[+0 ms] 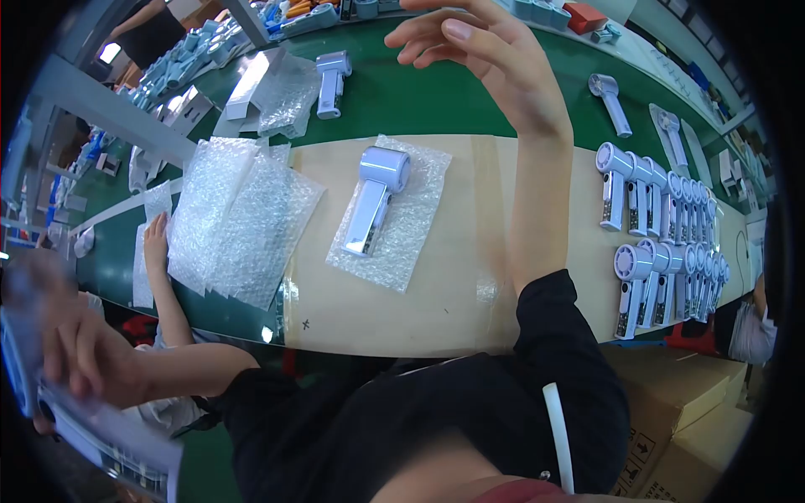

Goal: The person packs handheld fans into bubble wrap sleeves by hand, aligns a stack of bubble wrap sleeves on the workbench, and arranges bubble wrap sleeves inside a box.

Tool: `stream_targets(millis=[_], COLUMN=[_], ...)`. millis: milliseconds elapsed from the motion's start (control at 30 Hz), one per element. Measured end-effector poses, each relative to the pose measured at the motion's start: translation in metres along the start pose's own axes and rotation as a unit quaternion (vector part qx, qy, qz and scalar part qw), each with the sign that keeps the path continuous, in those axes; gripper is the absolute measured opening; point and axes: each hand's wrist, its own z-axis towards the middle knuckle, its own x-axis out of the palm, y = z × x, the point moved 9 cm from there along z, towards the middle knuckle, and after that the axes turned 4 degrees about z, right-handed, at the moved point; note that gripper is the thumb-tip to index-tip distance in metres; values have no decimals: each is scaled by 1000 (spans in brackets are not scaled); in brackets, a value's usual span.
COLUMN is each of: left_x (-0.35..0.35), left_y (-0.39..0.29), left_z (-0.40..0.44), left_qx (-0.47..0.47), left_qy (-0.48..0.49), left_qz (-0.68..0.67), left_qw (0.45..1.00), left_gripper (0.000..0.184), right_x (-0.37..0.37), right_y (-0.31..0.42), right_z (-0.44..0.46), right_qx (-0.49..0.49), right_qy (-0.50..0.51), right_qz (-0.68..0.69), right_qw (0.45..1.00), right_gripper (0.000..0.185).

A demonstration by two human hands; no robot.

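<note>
A light purple handheld fan (381,189) lies on a bubble wrap bag (411,210) in the middle of the tan board. My left hand (80,352), blurred at the far left, is closed around another fan-like device (109,444), held close to the camera and off the table. Raised over the green far part of the table, my right hand (486,46) has its fingers loosely apart and nothing visible in it. To the left of the board is a stack of bubble wrap bags (235,214).
Two rows of fans (650,189) stand at the right. Single fans (331,84) lie farther back. A co-worker's hand (155,243) touches wrap at the left. A metal post (126,113) rises at the upper left; cardboard boxes (671,402) sit at the lower right.
</note>
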Motion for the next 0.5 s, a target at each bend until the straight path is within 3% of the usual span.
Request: stream_targets(millis=[33, 67, 100, 167, 200, 267, 400, 500], left_x=[-14, -19, -22, -31, -22, 1, -9, -22], left_y=[-17, -24, -24, -10, 6, 27, -12, -14], left_z=[-15, -29, -47, -36, -14, 7, -12, -20], left_qx=[108, 191, 227, 137, 111, 61, 145, 117], left_qy=[-85, -211, -346, -261, -154, 6, -112, -154], left_qz=[115, 270, 390, 265, 143, -13, 112, 138], left_qw=[984, 920, 823, 918, 971, 998, 977, 971], left_gripper=[65, 65, 66, 65, 63, 66, 74, 80], right_x=[3, 12, 22, 46, 63, 88, 99, 89], right_y=[1, 2, 5, 14, 10, -1, -11, -7], right_z=[-1, -4, -6, -5, -6, -11, -14, -8], right_qx=[-4, -16, -30, -72, -55, -27, 3, -13], right_qy=[1, 15, 31, 69, 96, 145, 182, 168], right_qz=[-3, -7, -12, -26, -16, -16, -11, -53], right_qw=[1000, 1000, 999, 995, 994, 989, 983, 984], right_gripper=[34, 33, 32, 30, 31, 33, 36, 43])
